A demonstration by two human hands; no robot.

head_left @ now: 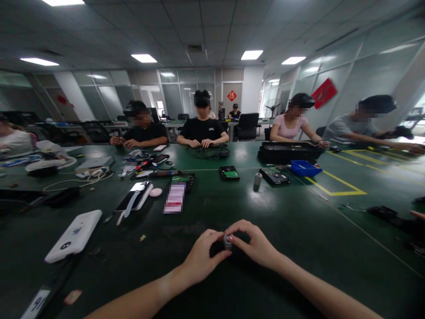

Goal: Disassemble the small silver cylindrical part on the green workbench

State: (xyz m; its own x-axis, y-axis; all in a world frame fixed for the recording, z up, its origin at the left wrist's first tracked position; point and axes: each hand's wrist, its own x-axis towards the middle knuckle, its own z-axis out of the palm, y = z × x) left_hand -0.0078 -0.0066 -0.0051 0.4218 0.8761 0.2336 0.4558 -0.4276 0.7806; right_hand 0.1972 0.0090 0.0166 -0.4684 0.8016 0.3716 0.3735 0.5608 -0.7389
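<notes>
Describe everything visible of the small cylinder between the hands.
The small cylinder is grey, looks metallic, its round top partly covered by the right hand. It seems roughly upright, held between fingertips of that hand and the left hand, over the green table; whether its base touches down is unclear.

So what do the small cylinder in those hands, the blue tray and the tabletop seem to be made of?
The small cylinder is probably metal: silvery grey with a dull shine, though partly covered. The blue tray looks like smooth plastic, one fairly even colour. The tabletop is dark green and semi-glossy, showing reflections; perhaps vinyl or rubber.
</notes>
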